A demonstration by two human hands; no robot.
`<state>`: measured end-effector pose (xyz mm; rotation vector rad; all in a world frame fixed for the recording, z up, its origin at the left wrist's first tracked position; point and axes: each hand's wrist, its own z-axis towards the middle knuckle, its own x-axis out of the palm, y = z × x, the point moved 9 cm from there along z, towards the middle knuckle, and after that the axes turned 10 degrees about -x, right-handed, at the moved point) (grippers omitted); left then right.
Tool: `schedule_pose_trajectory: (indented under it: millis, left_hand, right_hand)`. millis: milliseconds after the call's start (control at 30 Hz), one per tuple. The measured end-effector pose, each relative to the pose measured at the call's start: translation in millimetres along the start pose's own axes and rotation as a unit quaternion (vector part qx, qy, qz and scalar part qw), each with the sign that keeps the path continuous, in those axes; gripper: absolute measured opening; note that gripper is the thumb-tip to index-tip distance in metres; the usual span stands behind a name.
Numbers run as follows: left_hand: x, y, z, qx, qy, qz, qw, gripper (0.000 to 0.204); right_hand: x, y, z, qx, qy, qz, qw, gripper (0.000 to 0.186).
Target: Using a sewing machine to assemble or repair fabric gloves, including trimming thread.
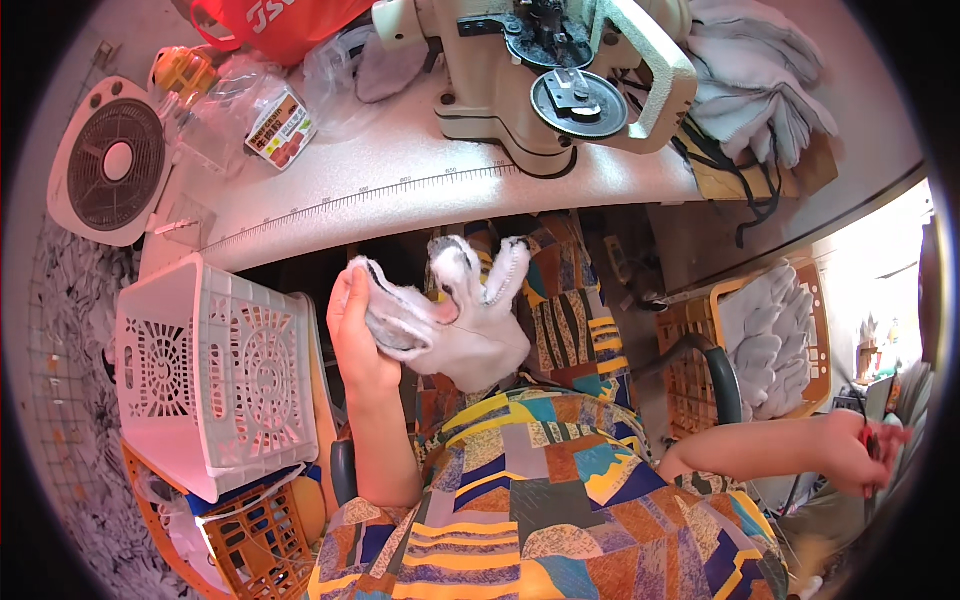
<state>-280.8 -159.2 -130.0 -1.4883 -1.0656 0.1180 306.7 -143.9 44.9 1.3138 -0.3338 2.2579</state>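
Observation:
My left hand [358, 325] is closed at the edge of a white fluffy fabric piece [480, 345], pinching it between thumb and fingers. The piece has several lobes with dark-edged openings and rests over my lap, against my patterned clothing. Out at the far right, my right hand [858, 455] is closed around a small tool with a red handle [871, 440]. Its kind is hard to make out, as the fingers hide most of it.
A sewing machine [480, 110] with a round plate stands on the white table [400, 200]. Grey-white fabric pieces [750, 80] lie right of it. A white basket [215, 370] and a fan [115, 160] are at left. An orange crate [815, 330] of white pieces is at right.

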Motion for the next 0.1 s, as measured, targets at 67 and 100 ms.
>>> schedule_pose_trajectory:
  millis: [67,100]
  left_hand:
    - [8.2,7.1,0.4,-0.029,-0.007,-0.021,0.999,0.014]
    - [11.8,11.6,0.5,-0.044,-0.012,-0.032,0.998,0.014]
  right_hand:
    - [67.6,40.0,-67.7,-0.147,0.381,-0.185,0.894,0.012]
    - [67.3,41.4,-66.9,-0.149,0.381,-0.189,0.893,0.012]
